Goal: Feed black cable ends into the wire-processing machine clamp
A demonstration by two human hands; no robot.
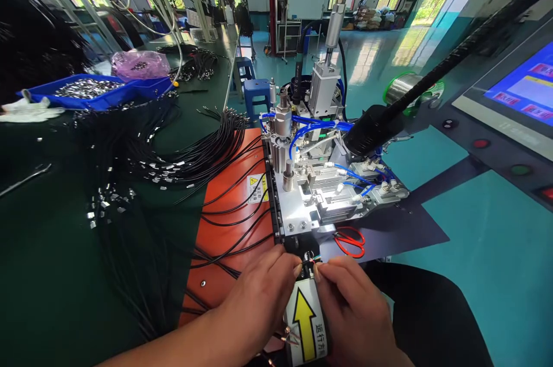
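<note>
My left hand [262, 289] is closed in a pinch on the end of a black cable at the near edge of the machine. Thin coloured wires [317, 259] fan out of the cable end. Beside it my right hand [356, 295] is also closed, its thumb and fingertip pinching at these wires. Both hands meet over a small dark fixture at the head of a white block [306, 321] that bears a yellow arrow. Just beyond the right hand lie red-handled scissors [351, 241]. Bare copper-coloured wire strands [288, 335] show below the left hand.
A metal machine [328, 182] with blue air tubes stands straight ahead. Several black cables [235, 214] cross the orange panel [228, 182] from bundles on the dark green table [52, 275]. A blue tray [99, 103] holds small metal parts. A control screen [522, 87] is at right.
</note>
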